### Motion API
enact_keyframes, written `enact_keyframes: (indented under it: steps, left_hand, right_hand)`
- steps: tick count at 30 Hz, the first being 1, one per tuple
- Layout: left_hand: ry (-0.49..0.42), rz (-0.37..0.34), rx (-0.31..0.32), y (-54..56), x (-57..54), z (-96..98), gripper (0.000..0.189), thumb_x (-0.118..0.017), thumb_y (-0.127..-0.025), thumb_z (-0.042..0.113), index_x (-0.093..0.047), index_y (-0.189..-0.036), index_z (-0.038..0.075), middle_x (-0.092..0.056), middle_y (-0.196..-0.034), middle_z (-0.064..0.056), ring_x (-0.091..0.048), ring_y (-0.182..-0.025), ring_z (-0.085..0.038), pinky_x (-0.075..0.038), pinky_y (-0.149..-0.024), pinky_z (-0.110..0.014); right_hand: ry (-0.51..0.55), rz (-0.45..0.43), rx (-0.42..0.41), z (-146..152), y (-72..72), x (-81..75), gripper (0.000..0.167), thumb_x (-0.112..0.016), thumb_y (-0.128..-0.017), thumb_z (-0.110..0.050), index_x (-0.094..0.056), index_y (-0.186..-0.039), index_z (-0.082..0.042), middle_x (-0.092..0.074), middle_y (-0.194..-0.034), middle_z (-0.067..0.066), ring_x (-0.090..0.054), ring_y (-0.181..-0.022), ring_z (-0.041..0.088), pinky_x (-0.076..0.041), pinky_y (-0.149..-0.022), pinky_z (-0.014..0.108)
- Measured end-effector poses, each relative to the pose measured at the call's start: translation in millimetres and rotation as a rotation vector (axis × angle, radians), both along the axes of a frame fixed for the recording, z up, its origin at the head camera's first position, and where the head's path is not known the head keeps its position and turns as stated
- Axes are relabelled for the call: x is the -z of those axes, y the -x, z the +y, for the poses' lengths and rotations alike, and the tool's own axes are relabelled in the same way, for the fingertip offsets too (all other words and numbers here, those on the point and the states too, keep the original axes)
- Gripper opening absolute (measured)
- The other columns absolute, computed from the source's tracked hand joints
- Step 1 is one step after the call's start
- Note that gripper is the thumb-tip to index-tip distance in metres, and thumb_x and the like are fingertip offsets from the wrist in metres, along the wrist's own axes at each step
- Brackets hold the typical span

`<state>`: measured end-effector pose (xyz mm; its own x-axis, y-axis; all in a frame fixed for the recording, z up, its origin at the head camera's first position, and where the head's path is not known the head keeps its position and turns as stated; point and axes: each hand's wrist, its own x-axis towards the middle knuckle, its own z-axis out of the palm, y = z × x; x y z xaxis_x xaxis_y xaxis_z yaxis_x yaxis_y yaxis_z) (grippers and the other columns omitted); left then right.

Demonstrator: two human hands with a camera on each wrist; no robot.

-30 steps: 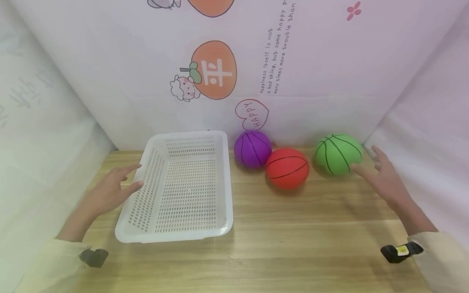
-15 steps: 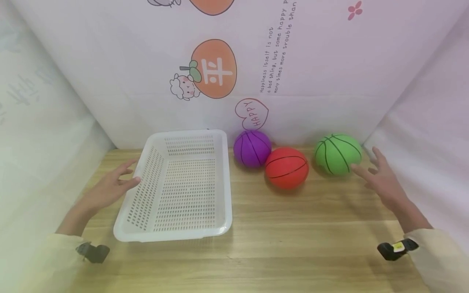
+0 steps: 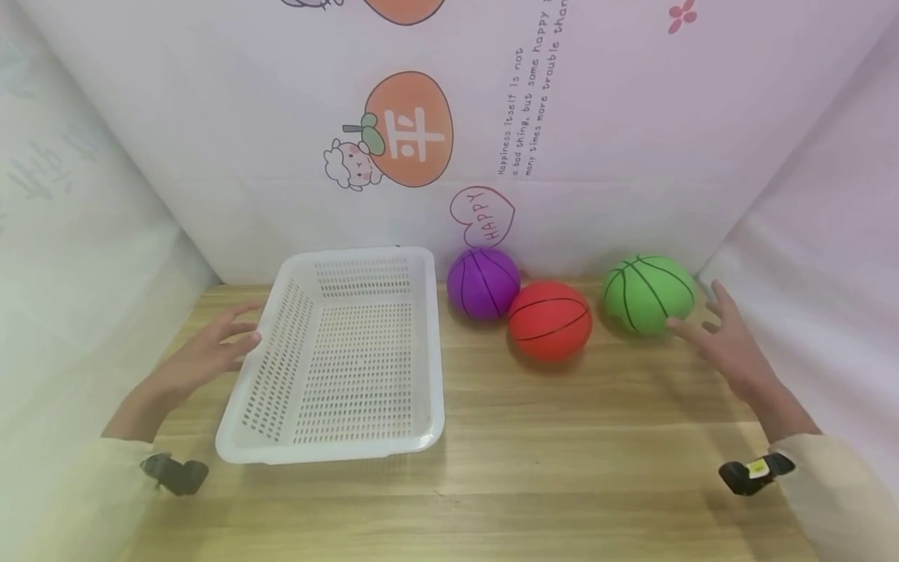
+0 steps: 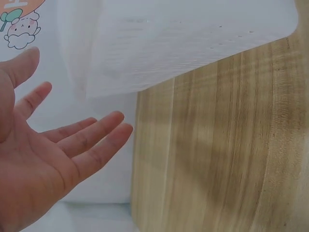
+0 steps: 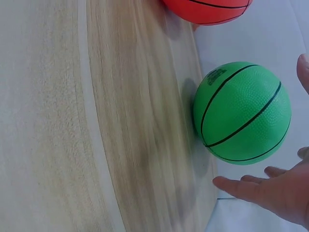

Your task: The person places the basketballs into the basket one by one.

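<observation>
A white perforated plastic basket (image 3: 358, 367) stands on the wooden table, left of the middle. My left hand (image 3: 204, 355) hovers beside its left rim with fingers spread; in the left wrist view the hand (image 4: 53, 154) shows its bare palm, apart from the basket (image 4: 159, 43). On the right, my right hand (image 3: 733, 347) is held beside a green ball (image 3: 648, 297) with fingers extended. The right wrist view has a gap between that hand (image 5: 275, 191) and the green ball (image 5: 243, 113). A red ball (image 3: 550, 321) and a purple ball (image 3: 484, 284) sit between basket and green ball.
White printed cloth (image 3: 604, 133) rises behind the table (image 3: 548, 468) and along both sides. Basket and balls stand near its back edge. A black wrist camera (image 3: 175, 474) is strapped to the left sleeve, another wrist camera (image 3: 755, 472) to the right.
My left hand has drawn slightly left, away from the basket's rim. The right hand has shifted slightly left beside the green ball. Basket and balls keep their places.
</observation>
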<state>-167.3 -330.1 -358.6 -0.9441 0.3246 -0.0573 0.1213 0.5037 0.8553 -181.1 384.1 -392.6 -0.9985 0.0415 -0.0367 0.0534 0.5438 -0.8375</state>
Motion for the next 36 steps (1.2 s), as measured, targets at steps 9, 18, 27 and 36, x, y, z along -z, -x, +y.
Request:
enact_keyframes:
  steps: [9, 18, 27, 36]
  left_hand:
    - [-0.19, -0.177, 0.015, 6.0, 11.3, -5.0, 0.059, -0.035, -0.111, 0.025, -0.005, -0.161, 0.016, -0.026, -0.151, -0.037, -0.037, -0.128, -0.06, -0.053, -0.081, -0.062]
    - [-0.199, -0.2, 0.054, 7.3, 16.2, -4.2, 0.061, -0.032, -0.112, 0.025, 0.002, -0.162, 0.019, -0.029, -0.148, -0.039, -0.038, -0.127, -0.061, -0.053, -0.079, -0.062]
    - [-0.161, -0.2, 0.055, 11.8, 16.3, -2.7, 0.061, -0.029, -0.112, 0.024, 0.008, -0.161, 0.019, -0.023, -0.149, -0.042, -0.046, -0.122, -0.057, -0.053, -0.079, -0.064]
    - [-0.183, -0.272, 0.037, 14.6, 20.1, -1.2, 0.06, -0.025, -0.112, 0.022, 0.009, -0.161, 0.025, -0.015, -0.155, -0.037, -0.042, -0.126, -0.058, -0.05, -0.086, -0.064]
  right_hand:
    - [0.037, 0.039, -0.008, 4, 6.3, 6.2, 0.101, -0.061, -0.1, -0.036, 0.024, -0.155, -0.032, 0.013, -0.16, 0.03, -0.01, -0.138, 0.063, -0.04, -0.098, 0.064]
    - [0.144, 0.071, -0.004, 7, 11.3, 12.7, 0.096, -0.06, -0.102, -0.027, 0.019, -0.157, -0.031, 0.016, -0.16, 0.027, -0.007, -0.139, 0.062, -0.051, -0.078, 0.018]
    - [0.126, 0.074, -0.016, 4, 20.3, 14.9, 0.096, -0.06, -0.102, -0.027, 0.019, -0.158, -0.029, 0.014, -0.162, 0.025, -0.01, -0.139, 0.061, -0.053, -0.08, 0.023]
    - [0.158, 0.066, 0.0, 3, 28.6, 13.7, 0.095, -0.06, -0.102, -0.029, 0.017, -0.158, -0.032, 0.013, -0.162, 0.023, -0.015, -0.14, 0.058, -0.053, -0.079, 0.022]
